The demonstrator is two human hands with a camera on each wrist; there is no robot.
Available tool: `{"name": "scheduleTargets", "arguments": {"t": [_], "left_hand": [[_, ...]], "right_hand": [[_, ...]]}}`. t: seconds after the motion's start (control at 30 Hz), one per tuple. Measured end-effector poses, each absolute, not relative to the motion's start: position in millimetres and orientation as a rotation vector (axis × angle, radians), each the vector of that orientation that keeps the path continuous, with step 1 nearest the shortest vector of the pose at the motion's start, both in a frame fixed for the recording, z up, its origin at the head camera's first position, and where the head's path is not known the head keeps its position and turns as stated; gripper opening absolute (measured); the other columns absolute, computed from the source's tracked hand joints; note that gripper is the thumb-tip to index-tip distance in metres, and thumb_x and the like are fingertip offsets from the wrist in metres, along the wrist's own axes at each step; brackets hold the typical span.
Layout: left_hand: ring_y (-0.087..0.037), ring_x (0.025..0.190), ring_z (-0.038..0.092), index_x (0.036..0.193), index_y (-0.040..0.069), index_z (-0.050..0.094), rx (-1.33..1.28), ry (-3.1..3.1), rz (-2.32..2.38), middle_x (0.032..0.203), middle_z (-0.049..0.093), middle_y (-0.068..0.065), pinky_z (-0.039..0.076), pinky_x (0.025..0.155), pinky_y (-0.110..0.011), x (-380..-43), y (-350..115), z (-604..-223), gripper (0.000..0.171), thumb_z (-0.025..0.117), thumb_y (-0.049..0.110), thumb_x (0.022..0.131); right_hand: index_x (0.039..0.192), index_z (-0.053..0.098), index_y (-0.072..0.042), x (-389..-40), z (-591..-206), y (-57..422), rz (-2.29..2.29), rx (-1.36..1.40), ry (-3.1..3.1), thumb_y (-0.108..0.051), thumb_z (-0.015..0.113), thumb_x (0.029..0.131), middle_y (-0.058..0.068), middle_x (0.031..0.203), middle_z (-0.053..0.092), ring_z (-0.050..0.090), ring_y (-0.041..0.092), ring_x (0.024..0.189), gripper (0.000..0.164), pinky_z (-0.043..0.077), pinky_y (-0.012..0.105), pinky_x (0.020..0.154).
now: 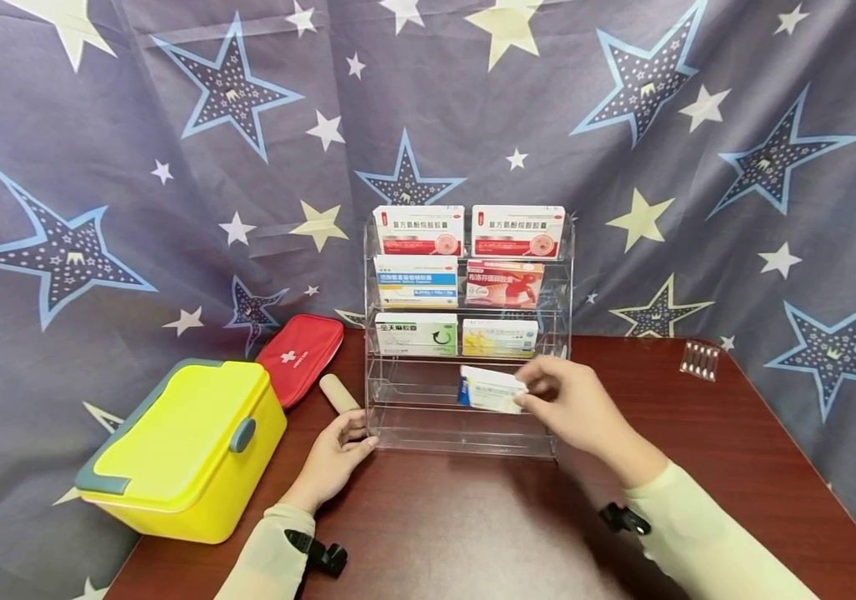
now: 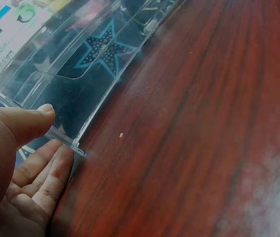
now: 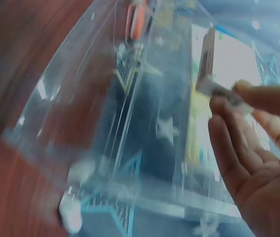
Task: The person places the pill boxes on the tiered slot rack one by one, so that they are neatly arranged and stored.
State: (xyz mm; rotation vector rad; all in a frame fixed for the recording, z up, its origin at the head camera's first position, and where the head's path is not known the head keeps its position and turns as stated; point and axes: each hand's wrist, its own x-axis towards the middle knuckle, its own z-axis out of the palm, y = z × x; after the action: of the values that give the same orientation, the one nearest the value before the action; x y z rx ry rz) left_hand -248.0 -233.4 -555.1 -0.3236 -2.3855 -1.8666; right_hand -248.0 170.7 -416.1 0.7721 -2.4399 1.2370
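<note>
My right hand (image 1: 585, 412) pinches the right end of a small white medicine box (image 1: 489, 390) with a blue left end. The box is tilted a little, in front of the fourth tier of a clear tiered display rack (image 1: 465, 440). My left hand (image 1: 333, 458) holds the rack's lower left corner, thumb on one side of the clear edge and fingers (image 2: 56, 173) on the other. Just above the held box, a white and yellow box (image 1: 499, 338) stands in the third tier, beside a white and green box (image 1: 416, 335).
Two white and red boxes fill the top tier; a blue and white box (image 1: 416, 283) and a red box (image 1: 504, 285) stand below. A yellow lidded case (image 1: 187, 442), red first-aid pouch (image 1: 300, 358) and beige rod-like piece (image 1: 337, 393) lie left. A blister pack (image 1: 699, 361) lies far right.
</note>
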Motion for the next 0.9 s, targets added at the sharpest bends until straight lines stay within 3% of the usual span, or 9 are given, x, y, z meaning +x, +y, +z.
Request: {"name": "scheduleTargets", "arguments": {"t": [0.37, 0.9], "left_hand": [[-0.035, 0.118, 0.063, 0.138, -0.002, 0.058, -0.319, -2.391, -1.866, 0.132, 0.065, -0.022, 0.054, 0.093, -0.022, -244.6, -232.8, -550.6, 0.047, 0.077, 0.005, 0.096], [-0.031, 0.117, 0.064, 0.137, -0.001, 0.059, -0.301, -2.408, -1.848, 0.130, 0.066, -0.021, 0.054, 0.093, -0.022, -245.7, -233.8, -551.8, 0.046, 0.077, 0.005, 0.095]], "right_hand": [[0.102, 0.074, -0.015, -279.7, -419.8, 84.3, 0.965, 0.715, -2.446, -0.007, 0.088, 0.085, -0.004, 0.098, 0.072, 0.073, 0.008, 0.078, 0.024, 0.060, 0.027, 0.073], [0.103, 0.076, -0.018, -290.8, -450.2, 42.9, 1.004, 0.706, -2.455, -0.008, 0.088, 0.086, -0.005, 0.098, 0.074, 0.073, 0.006, 0.080, 0.023, 0.059, 0.030, 0.079]]}}
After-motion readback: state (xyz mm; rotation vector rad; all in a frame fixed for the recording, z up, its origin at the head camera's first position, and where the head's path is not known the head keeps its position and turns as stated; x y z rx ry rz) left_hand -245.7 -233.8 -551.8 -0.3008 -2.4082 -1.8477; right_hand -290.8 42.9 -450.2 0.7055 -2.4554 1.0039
